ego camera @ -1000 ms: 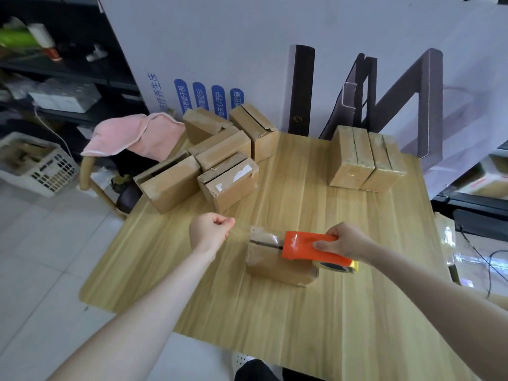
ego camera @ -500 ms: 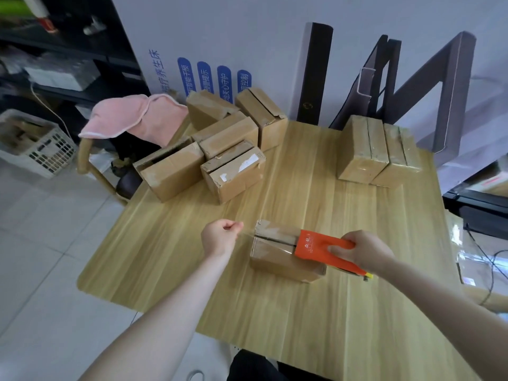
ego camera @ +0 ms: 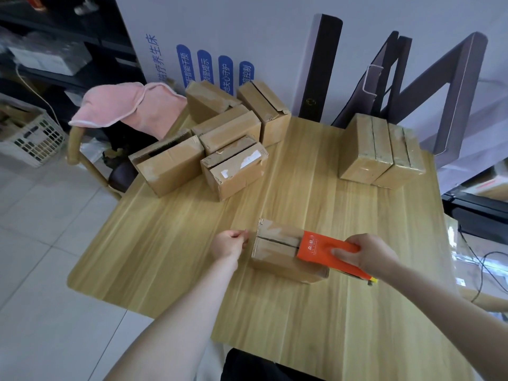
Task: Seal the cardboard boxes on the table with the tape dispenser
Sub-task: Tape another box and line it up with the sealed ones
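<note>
A small cardboard box lies on the wooden table in front of me, its top seam running left to right. My right hand grips the orange tape dispenser, which rests on the right part of the box top. Just left of the box, my left hand pinches the end of the clear tape at the box's left edge. The tape itself is barely visible.
Several unsealed boxes are piled at the table's back left. Two taped boxes stand side by side at the back right. A pink towel hangs over a chair beyond the left edge. Dark frames lean against the wall behind.
My right hand has drawn the dispenser rightwards along the box top, uncovering more of the seam. My left hand has closed in on the box's left edge.
</note>
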